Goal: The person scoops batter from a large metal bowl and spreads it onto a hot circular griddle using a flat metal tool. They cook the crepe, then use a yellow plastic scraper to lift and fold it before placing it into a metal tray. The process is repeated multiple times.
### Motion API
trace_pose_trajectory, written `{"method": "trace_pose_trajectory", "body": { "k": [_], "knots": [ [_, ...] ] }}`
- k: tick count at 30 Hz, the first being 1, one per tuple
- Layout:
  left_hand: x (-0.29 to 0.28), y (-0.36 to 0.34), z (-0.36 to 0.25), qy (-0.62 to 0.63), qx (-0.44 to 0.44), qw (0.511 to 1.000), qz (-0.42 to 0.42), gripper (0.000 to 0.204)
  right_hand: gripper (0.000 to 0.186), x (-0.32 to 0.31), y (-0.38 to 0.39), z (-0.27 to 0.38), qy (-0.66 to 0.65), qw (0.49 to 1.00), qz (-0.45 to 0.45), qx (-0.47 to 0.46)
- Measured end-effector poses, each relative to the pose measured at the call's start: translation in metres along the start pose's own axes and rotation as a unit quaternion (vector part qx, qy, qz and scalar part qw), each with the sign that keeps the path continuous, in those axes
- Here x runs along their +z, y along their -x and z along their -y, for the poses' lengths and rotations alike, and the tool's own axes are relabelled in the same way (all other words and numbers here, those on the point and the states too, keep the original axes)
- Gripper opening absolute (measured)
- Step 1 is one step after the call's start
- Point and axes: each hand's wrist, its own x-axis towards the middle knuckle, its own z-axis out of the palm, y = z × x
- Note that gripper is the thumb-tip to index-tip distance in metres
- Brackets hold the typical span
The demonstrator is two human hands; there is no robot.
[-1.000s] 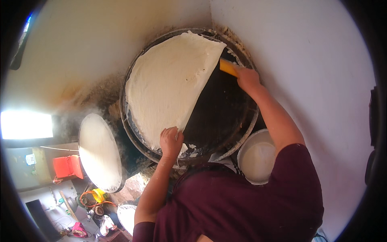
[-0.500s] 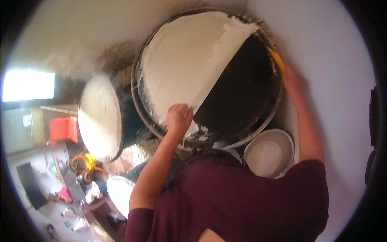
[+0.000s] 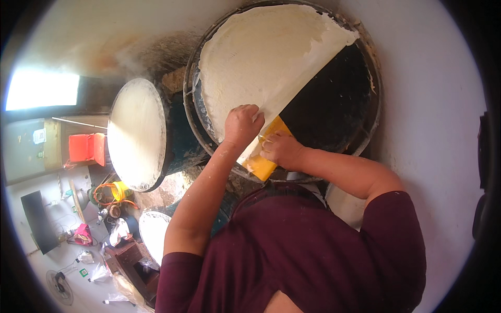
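Note:
A large thin pale pancake covers the left part of a round black griddle. Its right side is folded over, leaving a straight crease that runs slantwise across the pan. My left hand is closed at the near end of this folded edge, with fingers curled and the pinched bit mostly hidden. Just right of it, my right hand grips a flat yellow scraper. The scraper lies across the near end of the crease by the griddle's front rim, and pale batter sticks to it.
A second round griddle bearing a pale sheet stands to the left, with another pale round surface nearer. A bowl sits partly behind my right arm. Farther left are a red chair, a yellow bucket and a fan.
My right hand has brought the yellow scraper from the griddle's far right rim to the near front edge, beside my left hand. My left hand stays at the pancake's near edge.

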Motion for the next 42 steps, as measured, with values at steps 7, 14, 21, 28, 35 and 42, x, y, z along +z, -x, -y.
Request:
{"method": "trace_pose_trajectory", "body": {
  "k": [7,14,21,28,35,42],
  "knots": [
    [-0.013,-0.012,0.001,-0.018,0.014,1.0,-0.003,0.02,0.009,-0.027,0.019,0.012,0.005,0.989,0.132,0.062],
    [-0.033,-0.037,-0.012,-0.048,0.071,0.996,-0.03,0.018,0.011,0.01,-0.037,0.005,0.023,0.986,0.105,0.125],
    [-0.059,-0.087,-0.047,-0.116,0.151,0.98,-0.059,0.014,0.027,-0.023,0.004,-0.016,0.031,0.977,0.066,0.199],
    [-0.108,-0.148,-0.081,-0.248,0.123,0.961,0.001,0.015,0.032,-0.04,-0.002,-0.045,0.016,0.964,0.053,0.261],
    [-0.128,-0.173,-0.091,-0.27,0.134,0.953,0.005,0.014,0.034,-0.071,0.03,-0.074,0.057,0.946,-0.009,0.319],
    [-0.13,-0.185,-0.101,-0.276,0.149,0.95,-0.002,0.018,0.031,-0.06,0.025,-0.177,0.123,0.905,-0.003,0.407]
  ]
}}
